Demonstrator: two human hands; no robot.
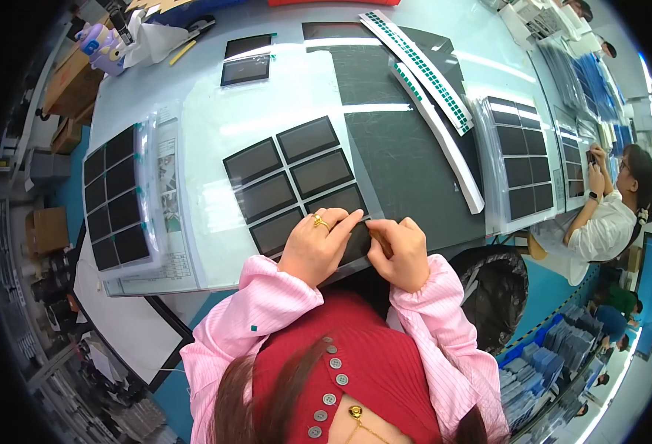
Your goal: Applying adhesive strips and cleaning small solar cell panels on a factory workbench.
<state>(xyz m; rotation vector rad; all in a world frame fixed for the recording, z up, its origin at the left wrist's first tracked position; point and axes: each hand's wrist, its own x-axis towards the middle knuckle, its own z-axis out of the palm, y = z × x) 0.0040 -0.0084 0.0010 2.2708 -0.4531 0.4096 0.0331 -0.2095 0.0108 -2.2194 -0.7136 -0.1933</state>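
Several dark rectangular screen panels (315, 174) lie in two columns on the table in front of me. The nearest panel on the right (357, 244) is partly covered by my hands. My left hand (317, 248), with a ring on one finger, reaches over this panel, its fingertips gathered at the far edge and its thumb hidden. My right hand (401, 251) is closed, thumb and index finger pinched at the panel's far right corner. The two sets of fingertips almost meet there. Anything small between them is too hidden to make out.
Panel stacks in clear film lie at left (122, 196) and right (519, 159). A dark mat (414, 177) carries white strips (420, 66) with green tabs. Two panels (247, 61) lie farther back. A black-lined bin (492, 292) stands below. Another person (614, 207) works at right.
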